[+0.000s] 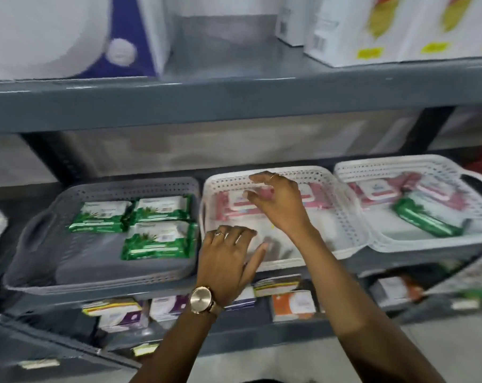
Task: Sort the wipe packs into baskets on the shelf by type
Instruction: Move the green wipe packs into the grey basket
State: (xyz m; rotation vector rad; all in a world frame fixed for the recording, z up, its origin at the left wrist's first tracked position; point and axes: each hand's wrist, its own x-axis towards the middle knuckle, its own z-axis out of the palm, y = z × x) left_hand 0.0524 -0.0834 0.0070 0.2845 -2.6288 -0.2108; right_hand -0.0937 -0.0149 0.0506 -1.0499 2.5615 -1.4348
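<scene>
Three baskets stand side by side on the middle shelf. The grey basket (40,244) on the left holds three green wipe packs (158,240). The white middle basket (342,217) holds pink wipe packs (228,205) at its back. The white right basket (400,167) holds pink packs (378,190) and one green pack (425,217). My left hand (228,258), with a watch on the wrist, rests with fingers spread on the middle basket's front left corner. My right hand (278,203) hovers over the pink packs in the middle basket, fingers apart and holding nothing.
The grey metal shelf (234,98) above carries white boxes (344,29) and a blue-white package (129,37). The lower shelf holds several small boxes (292,302) in purple, orange and white. The picture is motion-blurred.
</scene>
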